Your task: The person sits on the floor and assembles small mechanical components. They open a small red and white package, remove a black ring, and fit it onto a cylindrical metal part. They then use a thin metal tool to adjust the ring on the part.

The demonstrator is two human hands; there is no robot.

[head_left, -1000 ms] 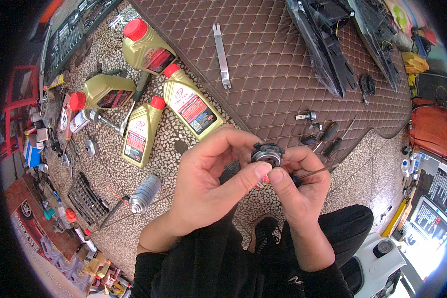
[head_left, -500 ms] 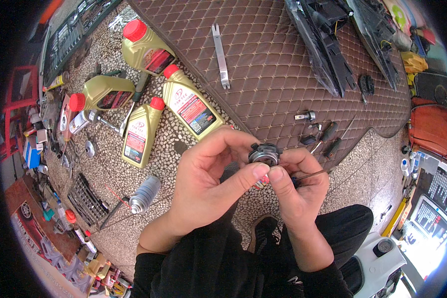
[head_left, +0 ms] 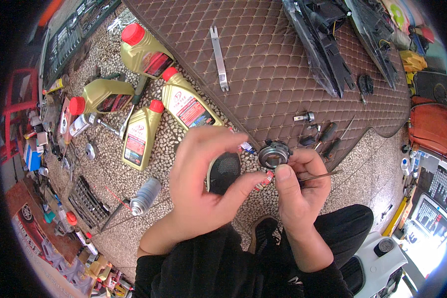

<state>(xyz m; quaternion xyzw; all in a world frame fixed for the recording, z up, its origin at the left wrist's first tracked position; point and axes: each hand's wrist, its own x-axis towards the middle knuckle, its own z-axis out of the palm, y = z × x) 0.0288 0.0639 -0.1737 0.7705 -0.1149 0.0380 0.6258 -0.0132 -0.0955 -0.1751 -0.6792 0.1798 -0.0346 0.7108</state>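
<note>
Far ahead of me a brown quilted mat (head_left: 283,59) covers the pebbled floor (head_left: 174,149), and a flat metal pry bar (head_left: 218,58) lies on it. Further right on the mat sit black plastic trim panels (head_left: 328,44), and near its right edge lie a couple of screwdrivers (head_left: 328,136) and a small metal fitting (head_left: 304,117). To my left on the pebbles lie four gold oil bottles with red caps (head_left: 188,107), one nearly touching the mat's edge. Nearer and left of those, a grey spray can (head_left: 145,196) lies on its side beside a black grille (head_left: 87,203). Far left, a socket set (head_left: 67,42) lies open.
</note>
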